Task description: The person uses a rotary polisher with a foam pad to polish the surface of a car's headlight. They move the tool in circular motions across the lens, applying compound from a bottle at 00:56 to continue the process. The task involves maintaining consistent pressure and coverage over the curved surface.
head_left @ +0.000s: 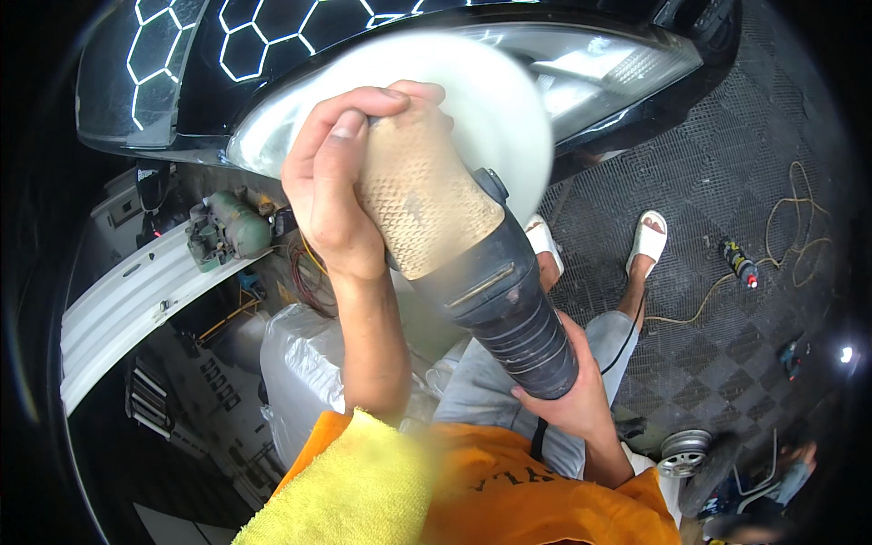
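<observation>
A polisher (509, 295) fills the center, its round white pad (500, 100), blurred as if spinning, lying across a dark car's headlight (627, 68); whether pad and lens touch cannot be told. The wearer's left hand (331, 191) curls over the tan textured cover (427, 200) at the polisher's front, probably to press and steady it, while the right hand (577, 395) grips the black ribbed rear, seemingly to bear weight and steer: 2 hands, 1 tool. Nearer the wearer than the polisher, a yellow towel (341, 481) rests against an orange shirt (513, 486), perhaps kept handy. Left of the polisher stands a green machine (241, 227); right of it, 2 white sandals (648, 243) are planted apart, likely for balance, and beyond them lies a red-capped bottle (740, 262). Dark lettering crosses the shirt, partly hidden; the bottle's label is too small to read
</observation>
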### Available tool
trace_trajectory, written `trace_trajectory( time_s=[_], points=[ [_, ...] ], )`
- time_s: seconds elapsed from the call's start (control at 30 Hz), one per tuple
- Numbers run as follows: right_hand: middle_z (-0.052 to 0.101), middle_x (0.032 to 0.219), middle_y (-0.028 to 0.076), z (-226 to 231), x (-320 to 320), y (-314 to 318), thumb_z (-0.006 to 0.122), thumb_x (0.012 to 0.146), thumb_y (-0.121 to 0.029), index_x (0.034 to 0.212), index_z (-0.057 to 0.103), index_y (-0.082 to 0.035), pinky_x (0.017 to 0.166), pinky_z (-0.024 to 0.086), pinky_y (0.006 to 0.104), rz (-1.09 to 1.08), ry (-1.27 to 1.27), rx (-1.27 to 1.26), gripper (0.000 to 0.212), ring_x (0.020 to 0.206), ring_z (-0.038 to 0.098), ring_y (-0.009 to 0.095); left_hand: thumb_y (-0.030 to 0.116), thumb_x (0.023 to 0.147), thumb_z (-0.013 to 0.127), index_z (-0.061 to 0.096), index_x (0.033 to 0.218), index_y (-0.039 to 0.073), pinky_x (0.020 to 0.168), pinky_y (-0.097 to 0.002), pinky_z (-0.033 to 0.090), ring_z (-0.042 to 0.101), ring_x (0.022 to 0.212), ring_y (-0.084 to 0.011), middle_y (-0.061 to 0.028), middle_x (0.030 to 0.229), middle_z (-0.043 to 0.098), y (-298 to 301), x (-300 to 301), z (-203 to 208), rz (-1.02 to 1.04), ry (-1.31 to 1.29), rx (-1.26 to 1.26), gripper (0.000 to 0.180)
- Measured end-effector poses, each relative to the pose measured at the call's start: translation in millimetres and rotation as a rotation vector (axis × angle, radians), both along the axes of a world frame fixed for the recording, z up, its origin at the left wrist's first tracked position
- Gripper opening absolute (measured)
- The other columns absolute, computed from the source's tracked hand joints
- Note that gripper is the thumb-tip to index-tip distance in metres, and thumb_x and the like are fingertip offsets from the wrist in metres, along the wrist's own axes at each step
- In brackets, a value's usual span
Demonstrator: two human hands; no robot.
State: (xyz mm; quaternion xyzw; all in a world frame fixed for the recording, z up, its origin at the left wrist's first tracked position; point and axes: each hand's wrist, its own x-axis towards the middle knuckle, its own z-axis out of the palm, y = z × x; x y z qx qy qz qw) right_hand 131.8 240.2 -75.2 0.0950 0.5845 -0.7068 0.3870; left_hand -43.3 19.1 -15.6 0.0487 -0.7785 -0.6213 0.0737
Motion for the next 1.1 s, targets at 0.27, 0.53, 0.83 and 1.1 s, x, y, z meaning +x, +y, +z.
trace_trajectory(
  time_s=[0.27,0.53,0.83,1.1],
  points=[
    [0.064,0.12,0.02,4,-14,-15,0.08,0.071,-0.011,0.144,0.038,-0.009,0.093,0.051,0.039,0.124,0.083,-0.109,0.084,0.112,0.065,0.035,0.025,0.091,0.04,0.057,0.102,-0.001,0.078,-0.0433,0.052,0.063,0.082,-0.0385,-0.0339,0.104,0.062,-41,36,22,0.267,0.085,0.02,0.033],
    [0.064,0.12,0.021,-1,-13,-11,0.08,0.071,-0.009,0.143,0.039,-0.007,0.093,0.051,0.0396,0.12,0.148,-0.099,0.083,0.112,0.064,0.035,0.022,0.092,0.042,0.058,0.099,-0.003,0.084,-0.0402,0.05,0.062,0.086,-0.0351,-0.033,0.1,0.064,-42,48,17,0.252,0.107,0.071,0.03],
    [0.055,0.13,0.018,-8,0,7,0.086,0.062,-0.009,0.143,0.034,0.001,0.104,0.041,0.0382,0.012,-0.013,-0.026,0.097,0.121,0.055,0.027,0.024,0.094,0.04,0.057,0.103,-0.002,0.079,-0.0418,0.053,0.064,0.086,-0.0374,-0.0309,0.103,0.064,11,1,4,0.018,-0.037,-0.028,0.032],
    [0.054,0.134,0.019,-12,-1,22,0.085,0.062,-0.011,0.142,0.038,-0.002,0.105,0.042,0.0397,0.212,-0.026,-0.065,0.093,0.126,0.054,0.029,0.013,0.092,0.043,0.06,0.092,-0.005,0.082,-0.0378,0.051,0.064,0.083,-0.0297,-0.0283,0.093,0.066,-1,56,3,0.291,0.057,0.154,0.025]
  ],
)
